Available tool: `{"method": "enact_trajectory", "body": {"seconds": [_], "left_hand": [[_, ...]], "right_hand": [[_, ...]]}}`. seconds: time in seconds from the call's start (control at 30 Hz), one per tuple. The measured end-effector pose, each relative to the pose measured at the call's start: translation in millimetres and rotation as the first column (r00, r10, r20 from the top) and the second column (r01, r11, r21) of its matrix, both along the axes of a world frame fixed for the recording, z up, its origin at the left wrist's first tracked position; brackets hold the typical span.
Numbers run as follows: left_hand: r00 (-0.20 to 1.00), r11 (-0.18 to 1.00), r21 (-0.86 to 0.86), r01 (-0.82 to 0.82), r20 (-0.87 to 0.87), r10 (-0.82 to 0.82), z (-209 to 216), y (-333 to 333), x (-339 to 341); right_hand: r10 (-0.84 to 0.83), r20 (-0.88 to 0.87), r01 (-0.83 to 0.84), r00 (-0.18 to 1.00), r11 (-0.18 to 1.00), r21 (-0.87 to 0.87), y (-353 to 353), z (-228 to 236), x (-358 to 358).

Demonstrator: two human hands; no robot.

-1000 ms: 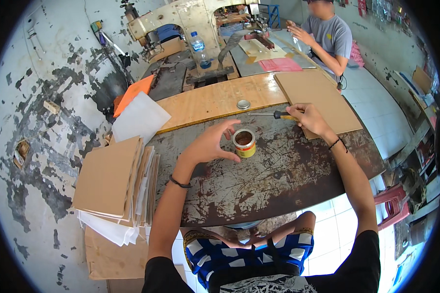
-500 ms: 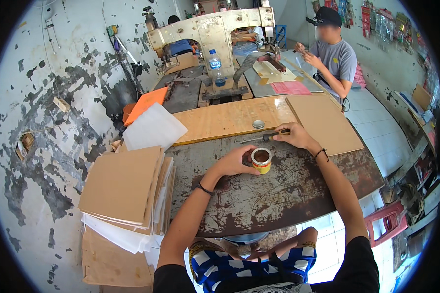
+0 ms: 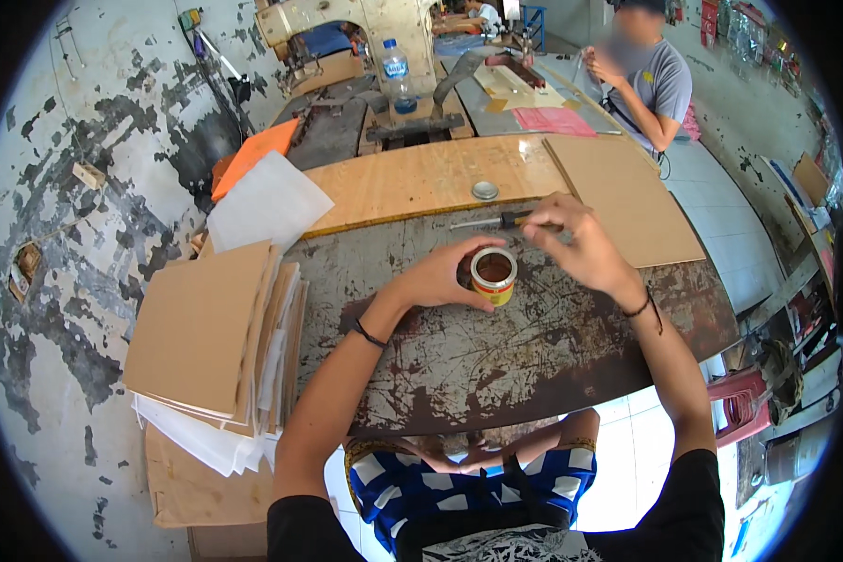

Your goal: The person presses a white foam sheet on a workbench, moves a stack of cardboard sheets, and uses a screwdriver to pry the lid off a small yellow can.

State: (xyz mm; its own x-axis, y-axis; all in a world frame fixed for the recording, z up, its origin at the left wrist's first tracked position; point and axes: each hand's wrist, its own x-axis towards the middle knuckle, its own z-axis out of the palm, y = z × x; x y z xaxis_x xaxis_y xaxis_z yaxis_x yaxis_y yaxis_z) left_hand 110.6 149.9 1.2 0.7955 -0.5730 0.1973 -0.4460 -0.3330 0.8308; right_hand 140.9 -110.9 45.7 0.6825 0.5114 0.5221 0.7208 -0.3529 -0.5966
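Note:
My left hand (image 3: 437, 274) is wrapped round a small open tin (image 3: 499, 295) with a yellow and red label. The tin stands upright on the worn dark tabletop (image 3: 459, 375), and brown stuff shows inside its rim. Just to the right and above it hovers my right hand (image 3: 583, 245), fingers loosely bent and apart, apparently holding nothing. A screwdriver (image 3: 478, 224) lies beyond the tin, its shaft toward the left and its dark handle partly hidden behind my right fingers. Farther off, a round metal lid (image 3: 484, 190) rests on the pale wooden board (image 3: 393, 186).
Brown cardboard sheets (image 3: 201, 328) with white sheets between them are stacked at the left. Another cardboard panel (image 3: 618, 201) lies at the right. Behind are a water bottle (image 3: 399, 80) and a large cream machine (image 3: 347, 21). A co-worker (image 3: 660, 84) is at the far right.
My right hand has come off the screwdriver handle and lifted toward me. The screwdriver stays on the table. My left hand keeps hold of the tin. The whole view has shifted somewhat.

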Motion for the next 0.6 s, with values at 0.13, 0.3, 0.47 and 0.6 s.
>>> {"method": "enact_trajectory", "body": {"seconds": [0.13, 0.3, 0.47, 0.6], "left_hand": [[0.999, 0.984, 0.176, 0.029, 0.034, -0.035, -2, 1, 8], [0.982, 0.997, 0.045, 0.069, -0.182, -0.06, -1, 2, 9], [0.984, 0.992, 0.1, 0.078, -0.165, -0.061, -5, 3, 15], [0.991, 0.954, 0.269, 0.13, -0.006, -0.134, -4, 5, 15]], "right_hand": [[0.122, 0.16, -0.114, 0.98, 0.992, -0.06, 15, -2, -35], [0.097, 0.164, -0.084, 0.982, 0.993, -0.086, 16, -18, -29], [0.088, 0.185, -0.078, 0.979, 0.995, -0.062, 9, -10, -23], [0.144, -0.06, -0.147, 0.988, 0.988, -0.055, 8, -1, -22]]}}
